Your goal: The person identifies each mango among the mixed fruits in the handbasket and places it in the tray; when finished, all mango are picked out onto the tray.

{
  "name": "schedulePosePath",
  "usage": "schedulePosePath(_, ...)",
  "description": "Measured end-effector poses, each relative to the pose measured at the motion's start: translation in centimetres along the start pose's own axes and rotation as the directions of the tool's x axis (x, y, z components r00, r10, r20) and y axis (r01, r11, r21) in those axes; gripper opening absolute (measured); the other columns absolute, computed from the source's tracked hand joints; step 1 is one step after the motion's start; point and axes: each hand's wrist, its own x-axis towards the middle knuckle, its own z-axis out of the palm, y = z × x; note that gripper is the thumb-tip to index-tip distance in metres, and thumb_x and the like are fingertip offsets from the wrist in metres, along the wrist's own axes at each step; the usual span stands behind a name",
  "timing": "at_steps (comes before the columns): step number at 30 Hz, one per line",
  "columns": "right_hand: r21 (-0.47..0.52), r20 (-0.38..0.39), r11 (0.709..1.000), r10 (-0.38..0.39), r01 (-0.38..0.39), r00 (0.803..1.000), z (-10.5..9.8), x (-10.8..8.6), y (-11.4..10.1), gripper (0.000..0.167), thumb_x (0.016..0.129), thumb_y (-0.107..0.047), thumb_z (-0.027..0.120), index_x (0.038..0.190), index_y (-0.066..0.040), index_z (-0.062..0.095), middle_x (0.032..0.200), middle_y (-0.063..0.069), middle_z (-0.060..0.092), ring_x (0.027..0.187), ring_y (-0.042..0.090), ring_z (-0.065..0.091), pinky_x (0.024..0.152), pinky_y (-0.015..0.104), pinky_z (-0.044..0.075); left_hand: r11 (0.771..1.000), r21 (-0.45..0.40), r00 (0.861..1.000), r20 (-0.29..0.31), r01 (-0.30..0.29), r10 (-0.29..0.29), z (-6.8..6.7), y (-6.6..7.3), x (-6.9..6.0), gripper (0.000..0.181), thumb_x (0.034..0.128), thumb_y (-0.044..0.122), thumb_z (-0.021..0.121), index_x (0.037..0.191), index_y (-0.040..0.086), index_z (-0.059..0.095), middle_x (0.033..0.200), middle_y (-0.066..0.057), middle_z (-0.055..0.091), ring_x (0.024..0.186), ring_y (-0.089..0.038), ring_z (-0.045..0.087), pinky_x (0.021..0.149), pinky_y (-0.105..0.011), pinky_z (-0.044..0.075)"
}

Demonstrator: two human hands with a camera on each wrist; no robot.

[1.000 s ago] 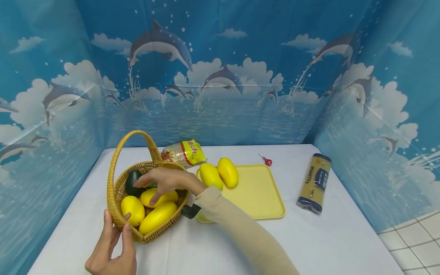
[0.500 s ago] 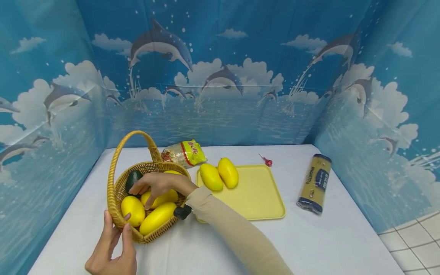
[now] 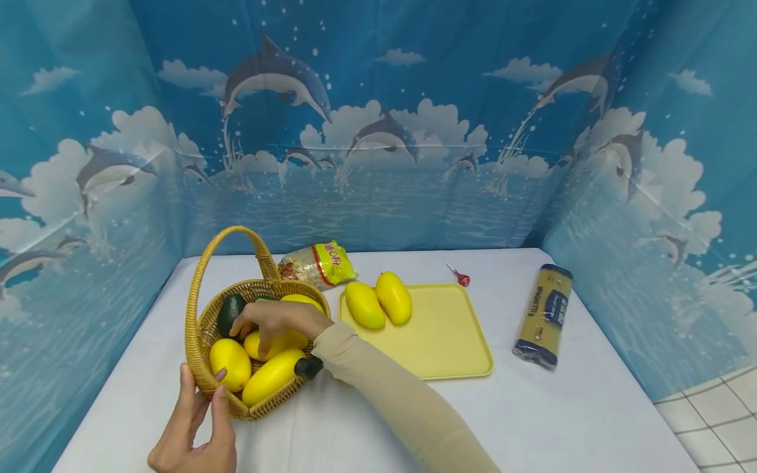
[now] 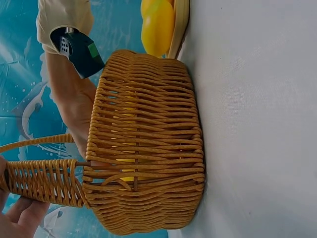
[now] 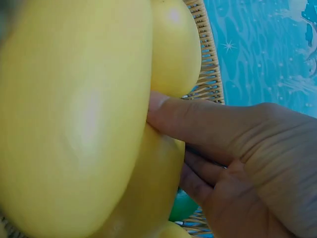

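In the wicker basket (image 3: 284, 402) at the left, several yellow mangoes lie with a dark green avocado (image 3: 228, 316). My right hand (image 3: 278, 318) reaches in from above and grips the middle mango (image 3: 291, 339). The right wrist view shows the thumb of this hand (image 5: 247, 148) on one side of that mango (image 5: 158, 173) and the other fingers on its far side, partly hidden. My left hand (image 3: 198, 430) pinches the base of the basket's handle at the near left; the left wrist view shows its fingers (image 4: 30, 213) on the woven handle (image 4: 44, 183).
Two mangoes (image 3: 365, 305) lie at the left of a yellow tray (image 3: 440, 338). A noodle bag (image 3: 319, 264) is behind the basket, a red lollipop (image 3: 463, 279) behind the tray, and a spaghetti pack (image 3: 544, 315) at the right. A dolphin-print curtain (image 3: 378, 197) surrounds the table.
My right hand has moved down and slightly left into the basket, and its thumb and fingers have closed round the middle mango. My left hand stays at the handle.
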Motion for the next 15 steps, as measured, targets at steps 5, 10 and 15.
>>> schedulePosePath(5,0.001,0.008,1.0,0.031,-0.031,0.999,-0.15,0.12,-0.14,0.064,0.091,0.002,0.085,0.15,-0.012,0.065,0.143,-0.003,0.07,0.129,0.004,0.063,0.096,0.007,0.052,1.0,-0.013,1.0,-0.005,-0.011,0.011,-0.07,-0.05,0.01,0.08,0.0781,-0.031,0.075,0.15,0.0,0.057,0.127,-0.032,0.07,0.113,0.008,0.07,0.093,-0.008,0.055)
schedulePosePath(10,-0.028,0.031,0.997,0.066,-0.065,0.997,-0.44,0.29,-0.33,0.066,0.09,0.002,0.085,0.151,-0.014,0.064,0.143,-0.004,0.069,0.129,0.004,0.063,0.097,0.007,0.052,1.0,-0.002,1.0,-0.012,0.002,-0.002,0.05,-0.29,-0.14,0.082,0.0767,-0.032,0.076,0.15,0.002,0.058,0.124,-0.031,0.071,0.112,0.008,0.07,0.092,-0.008,0.055)
schedulePosePath(15,-0.018,0.043,0.998,0.066,-0.065,0.997,-0.47,0.43,-0.31,0.067,0.09,0.004,0.085,0.151,-0.013,0.064,0.141,-0.003,0.071,0.126,0.004,0.064,0.095,0.007,0.053,0.999,0.029,1.0,-0.011,0.022,-0.021,0.12,-0.34,-0.38,0.087,0.0746,-0.033,0.077,0.151,0.005,0.058,0.124,-0.029,0.072,0.111,0.009,0.069,0.092,-0.007,0.054)
